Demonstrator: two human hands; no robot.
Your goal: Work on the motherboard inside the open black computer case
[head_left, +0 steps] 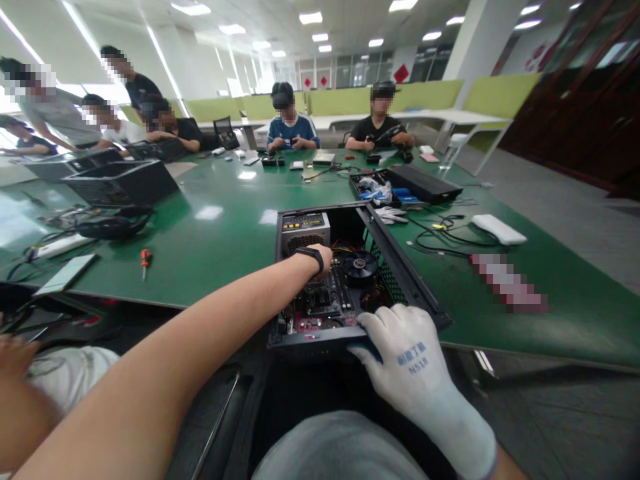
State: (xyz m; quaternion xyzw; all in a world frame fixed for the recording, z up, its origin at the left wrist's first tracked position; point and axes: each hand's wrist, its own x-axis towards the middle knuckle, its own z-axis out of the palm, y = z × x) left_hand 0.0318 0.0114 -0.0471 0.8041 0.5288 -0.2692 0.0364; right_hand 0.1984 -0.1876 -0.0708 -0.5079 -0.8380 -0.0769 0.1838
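Observation:
An open black computer case (407, 280) lies on its side at the front edge of the green table. Inside it are a motherboard (320, 297), a power supply (305, 230) and a round black CPU fan (359, 264). My left hand (325, 259), bare with a black band at the wrist, reaches into the case beside the power supply; its fingers are hidden. My right hand (403, 343) wears a white glove and grips the near rim of the case, fingers over the top and thumb below.
To the left lie an orange screwdriver (145, 261) and a phone-like slab (67, 273). Another case (123, 187) stands farther back. Cables (440, 233), a white power strip (499, 229) and a loose glove (390, 215) lie right. Several people sit or stand around.

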